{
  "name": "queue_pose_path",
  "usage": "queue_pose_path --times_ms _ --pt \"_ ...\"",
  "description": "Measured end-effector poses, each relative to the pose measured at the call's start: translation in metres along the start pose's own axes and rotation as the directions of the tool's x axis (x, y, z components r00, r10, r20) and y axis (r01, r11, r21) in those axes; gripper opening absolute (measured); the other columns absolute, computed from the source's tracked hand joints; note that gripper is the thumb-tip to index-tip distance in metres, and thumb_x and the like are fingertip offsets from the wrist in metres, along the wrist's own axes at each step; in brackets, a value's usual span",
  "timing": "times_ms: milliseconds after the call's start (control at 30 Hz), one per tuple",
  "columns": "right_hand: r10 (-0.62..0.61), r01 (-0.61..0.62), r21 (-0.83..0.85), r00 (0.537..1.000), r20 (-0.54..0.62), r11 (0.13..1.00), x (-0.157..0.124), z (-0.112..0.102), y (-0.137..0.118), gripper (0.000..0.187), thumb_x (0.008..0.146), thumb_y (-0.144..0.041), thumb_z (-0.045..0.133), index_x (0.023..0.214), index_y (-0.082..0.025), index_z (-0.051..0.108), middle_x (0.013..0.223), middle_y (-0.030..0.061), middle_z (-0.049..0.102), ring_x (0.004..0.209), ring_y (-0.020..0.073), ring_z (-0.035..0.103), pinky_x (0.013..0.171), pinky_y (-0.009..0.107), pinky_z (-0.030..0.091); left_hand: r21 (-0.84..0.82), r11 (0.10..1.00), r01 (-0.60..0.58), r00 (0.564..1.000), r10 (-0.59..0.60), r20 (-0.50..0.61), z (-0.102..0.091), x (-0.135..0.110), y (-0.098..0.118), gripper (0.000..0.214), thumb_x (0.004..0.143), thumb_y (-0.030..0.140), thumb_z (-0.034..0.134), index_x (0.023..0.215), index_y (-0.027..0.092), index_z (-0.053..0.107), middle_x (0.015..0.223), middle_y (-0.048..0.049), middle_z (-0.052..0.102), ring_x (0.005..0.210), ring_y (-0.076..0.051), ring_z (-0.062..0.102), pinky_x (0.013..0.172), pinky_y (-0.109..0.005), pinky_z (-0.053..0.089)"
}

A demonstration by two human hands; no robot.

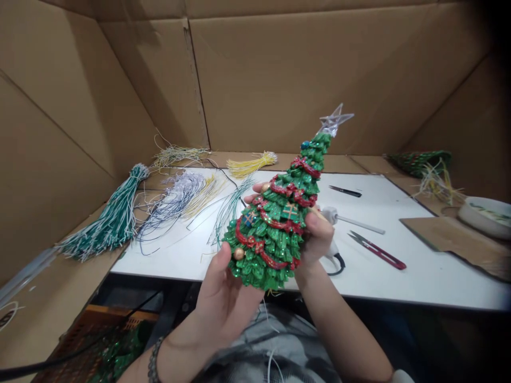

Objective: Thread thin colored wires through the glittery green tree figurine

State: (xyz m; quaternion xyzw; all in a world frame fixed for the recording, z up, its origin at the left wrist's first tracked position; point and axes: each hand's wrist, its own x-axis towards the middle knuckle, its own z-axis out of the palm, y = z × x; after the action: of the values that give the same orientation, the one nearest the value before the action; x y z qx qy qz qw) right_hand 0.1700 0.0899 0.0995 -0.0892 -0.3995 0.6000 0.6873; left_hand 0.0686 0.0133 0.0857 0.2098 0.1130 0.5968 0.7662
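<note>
A small glittery green Christmas tree with red garlands, tiny gift ornaments and a clear star on top is held tilted to the right above the near edge of the white table. My left hand cups its base from below. My right hand grips its right side, fingers wrapped around the back. Thin wires hang from the tree's base toward my lap.
Bundles of green-white, blue-white and yellow wires lie at the left. Red thread snips, a black tool and a white glue gun lie at the right. Another tree and a bowl sit far right. Cardboard walls surround.
</note>
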Motion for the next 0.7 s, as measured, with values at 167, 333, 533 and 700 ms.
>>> queue_pose_path --times_ms 167,333,533,700 --pt "-0.052 0.052 0.001 0.996 0.070 0.999 -0.0015 -0.0023 0.0034 0.036 0.060 -0.040 0.070 0.089 -0.032 0.050 0.094 0.0035 0.068 0.103 0.0339 0.067 0.082 0.055 0.058 0.059 0.998 -0.008 1.000 0.009 -0.014 0.0049 0.0003 -0.0006 0.051 0.095 0.052 0.055 0.139 0.027 0.059 0.125 -0.0020 0.075 0.137 -0.024 0.054 0.124 -0.039 0.028" --pt "-0.068 0.072 -0.055 0.995 0.077 0.996 -0.0004 -0.0029 0.0031 0.039 0.058 -0.043 0.071 0.089 -0.033 0.049 0.090 0.0043 0.067 0.100 0.0354 0.067 0.077 0.056 0.057 0.106 0.994 -0.033 0.998 0.038 -0.044 0.0057 -0.0003 -0.0017 0.052 0.092 0.053 0.058 0.137 0.027 0.060 0.130 -0.0041 0.072 0.138 -0.026 0.053 0.121 -0.041 0.034" --pt "-0.098 0.089 -0.203 0.994 -0.038 0.975 -0.0013 -0.0037 0.0035 0.033 0.064 -0.046 0.066 0.086 -0.033 0.047 0.085 0.0039 0.061 0.101 0.0335 0.064 0.077 0.054 0.056 0.113 0.993 0.012 0.997 -0.003 -0.076 0.0096 0.0004 0.0009 0.048 0.088 0.057 0.062 0.125 0.027 0.068 0.121 -0.0039 0.076 0.139 -0.028 0.052 0.119 -0.044 0.037" --pt "-0.108 0.089 -0.190 0.990 -0.093 0.978 0.0004 -0.0031 0.0043 0.029 0.063 -0.043 0.064 0.083 -0.031 0.047 0.083 0.0034 0.060 0.102 0.0319 0.063 0.078 0.051 0.056 0.094 0.995 -0.026 0.993 0.037 -0.113 0.0073 -0.0029 -0.0007 0.041 0.082 0.049 0.073 0.119 0.029 0.071 0.112 -0.0011 0.079 0.127 -0.025 0.062 0.114 -0.039 0.043"
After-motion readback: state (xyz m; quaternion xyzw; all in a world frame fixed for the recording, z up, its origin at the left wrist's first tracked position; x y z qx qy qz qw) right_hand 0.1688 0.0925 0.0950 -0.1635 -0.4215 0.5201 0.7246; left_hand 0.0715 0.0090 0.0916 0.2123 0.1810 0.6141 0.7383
